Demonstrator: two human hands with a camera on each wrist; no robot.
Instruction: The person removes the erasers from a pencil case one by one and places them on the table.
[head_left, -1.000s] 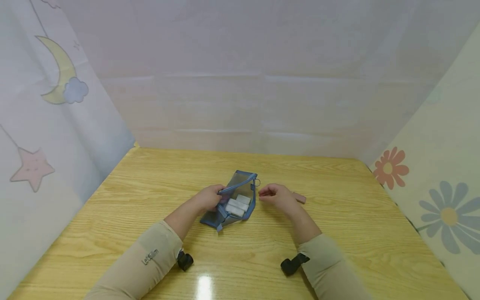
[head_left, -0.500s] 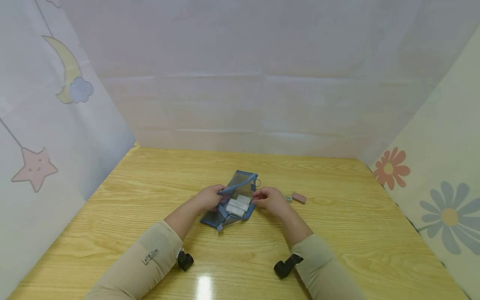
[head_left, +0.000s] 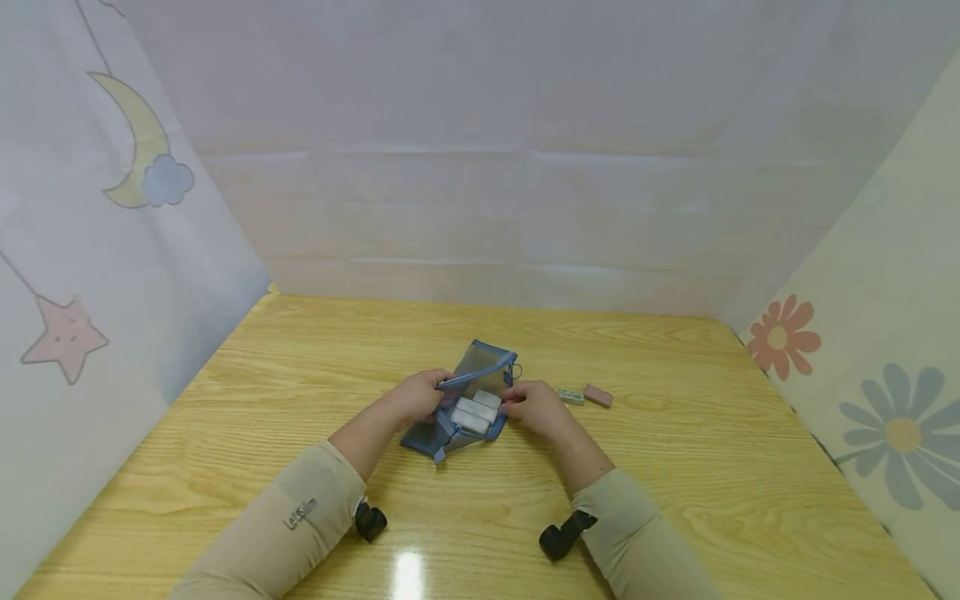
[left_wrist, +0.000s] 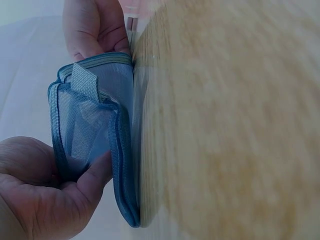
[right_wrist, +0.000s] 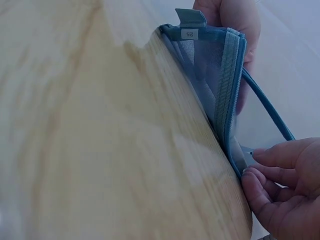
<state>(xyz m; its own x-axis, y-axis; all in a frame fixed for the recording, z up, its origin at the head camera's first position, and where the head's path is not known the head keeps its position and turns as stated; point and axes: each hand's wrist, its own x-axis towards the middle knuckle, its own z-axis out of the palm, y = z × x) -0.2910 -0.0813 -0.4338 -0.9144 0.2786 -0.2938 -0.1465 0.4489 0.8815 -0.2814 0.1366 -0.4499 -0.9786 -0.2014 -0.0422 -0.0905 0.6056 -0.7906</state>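
We count one blue-trimmed mesh zip pouch [head_left: 476,360], lying open on the wooden table [head_left: 712,450] between the two hands; inside it we make out what look like three white blocks [head_left: 473,411]; to its right lie two more, a printed pale block [head_left: 570,397] and a pink block [head_left: 598,396], set near each other. The left hand [head_left: 414,397] grasps the pouch by its near side; the right hand [head_left: 537,407] pinches the opposite edge between thumb and fingers.

The left wrist view gives us the left thumb pressed against the mesh, which the head view hides; only the right wrist view shows the small label [right_wrist: 189,34] beside a fabric tab [right_wrist: 191,18]; the two loose blocks show clearly in the head view.

A second ago the right hand was apart from the pouch and mostly covered the printed pale block; now it is at the pouch, and that block is uncovered.
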